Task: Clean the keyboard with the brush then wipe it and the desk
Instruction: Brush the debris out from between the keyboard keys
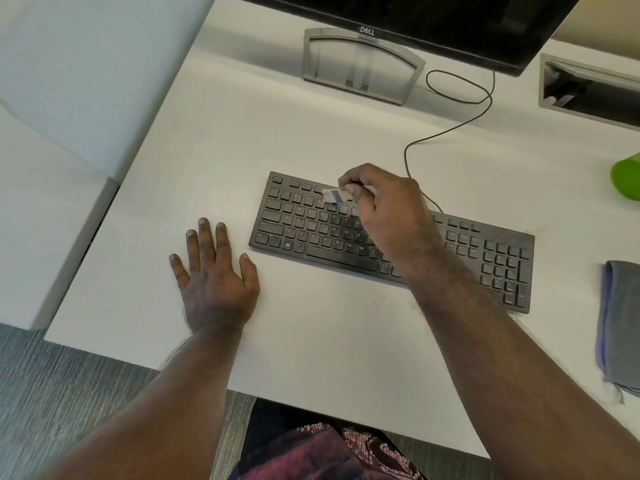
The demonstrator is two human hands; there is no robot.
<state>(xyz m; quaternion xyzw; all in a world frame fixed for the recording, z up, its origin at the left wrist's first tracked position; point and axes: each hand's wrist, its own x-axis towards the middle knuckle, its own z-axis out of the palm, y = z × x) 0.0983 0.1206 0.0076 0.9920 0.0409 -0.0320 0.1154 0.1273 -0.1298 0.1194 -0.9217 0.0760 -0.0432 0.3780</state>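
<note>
the person's right hand (388,209) is hovering over the middle of the black keyboard (498,258), its fingers curled and pinching a small brush (332,195). the brush is blurred; its pale tip is pointing left and sitting over the number row, near the upper left part of the keys. whether the bristles are touching the keys cannot be told. the left hand (214,271) is lying flat on the white counter (311,341), fingers straight and spread, grasping nothing, just beside the left end of the keyboard without touching it.

the keyboard is lying at a slant across the counter, its left end farther from the person than its right end. its thin black cable (450,129) is looping away toward the monitor (433,26), which is standing on a grey stand (360,64) at the back. a folded grey cloth (620,327) is lying at the right edge of the view, near the keyboard's number pad but apart from it. a green object (627,178) is showing partly at the right edge, farther back.
</note>
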